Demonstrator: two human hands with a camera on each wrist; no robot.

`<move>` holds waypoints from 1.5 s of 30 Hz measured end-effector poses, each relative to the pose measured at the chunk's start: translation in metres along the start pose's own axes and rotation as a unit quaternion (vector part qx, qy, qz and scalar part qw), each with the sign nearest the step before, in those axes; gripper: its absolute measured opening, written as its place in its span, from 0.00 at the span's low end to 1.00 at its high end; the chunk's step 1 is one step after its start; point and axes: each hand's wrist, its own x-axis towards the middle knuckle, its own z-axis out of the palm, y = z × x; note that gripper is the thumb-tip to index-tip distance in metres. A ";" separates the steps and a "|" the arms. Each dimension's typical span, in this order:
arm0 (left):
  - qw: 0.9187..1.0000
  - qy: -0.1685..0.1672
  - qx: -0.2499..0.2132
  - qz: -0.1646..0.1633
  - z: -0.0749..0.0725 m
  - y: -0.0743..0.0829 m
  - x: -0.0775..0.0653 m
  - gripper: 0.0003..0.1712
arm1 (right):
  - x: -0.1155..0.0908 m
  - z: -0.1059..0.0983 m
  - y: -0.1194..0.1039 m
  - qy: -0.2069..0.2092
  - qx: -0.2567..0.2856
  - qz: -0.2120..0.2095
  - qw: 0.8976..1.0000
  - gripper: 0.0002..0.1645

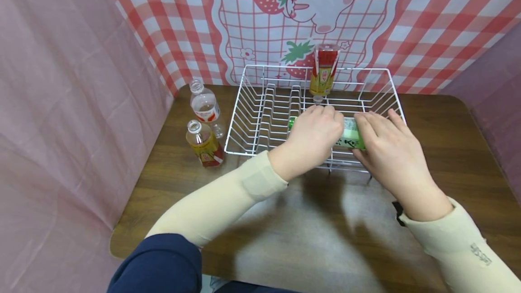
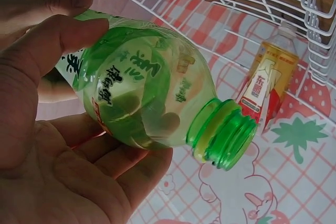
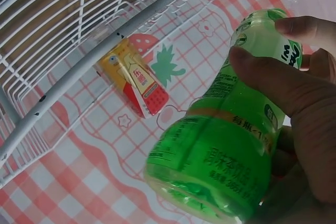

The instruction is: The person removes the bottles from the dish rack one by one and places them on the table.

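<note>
A green plastic bottle point(image 1: 351, 135) lies sideways in both hands over the white wire dish rack point(image 1: 277, 66). My left hand point(image 1: 314, 135) grips it toward the neck, thumb on one side and fingers on the other. The left wrist view shows the uncapped green mouth of the bottle point(image 2: 152, 87). Toward the base, my right hand point(image 1: 388, 153) holds the same bottle point(image 3: 220, 150) between thumb and fingers. A yellow-and-red bottle point(image 1: 324, 71) stands neck-down at the back of the rack, beyond both hands.
Left of the rack, a clear bottle point(image 1: 205, 107) and another yellow-and-red bottle point(image 1: 206, 148) stand uncapped on the wooden table point(image 1: 163, 193). A red checked cloth point(image 1: 447, 26) hangs behind the rack, and a pink curtain point(image 1: 73, 103) borders the left side.
</note>
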 end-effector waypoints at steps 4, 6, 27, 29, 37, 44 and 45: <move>1.000 0.005 0.005 0.003 0.000 0.001 -0.001 0.17 | 0.000 0.000 -0.001 -0.007 0.003 0.005 1.000 0.48; 1.000 0.008 0.005 0.004 0.000 0.001 -0.001 0.17 | -0.001 0.000 0.000 -0.011 0.005 0.007 1.000 0.48; 0.999 -0.011 -0.036 -0.016 -0.008 -0.013 -0.003 0.59 | -0.006 -0.004 0.008 -0.018 0.023 0.048 0.998 0.47; 0.999 -0.009 -0.039 -0.021 -0.009 -0.015 -0.004 0.62 | -0.007 -0.004 0.010 -0.018 0.024 0.054 0.998 0.47; 0.998 0.020 -0.063 -0.019 -0.010 -0.022 -0.005 0.66 | -0.011 -0.005 0.016 -0.001 0.030 0.062 0.998 0.49; 0.997 0.032 -0.064 -0.032 -0.010 -0.027 -0.008 0.69 | -0.015 -0.005 0.022 -0.005 0.031 0.083 0.996 0.50; 0.997 0.033 -0.065 -0.035 -0.010 -0.028 -0.008 0.70 | -0.016 -0.004 0.022 -0.005 0.032 0.085 0.996 0.50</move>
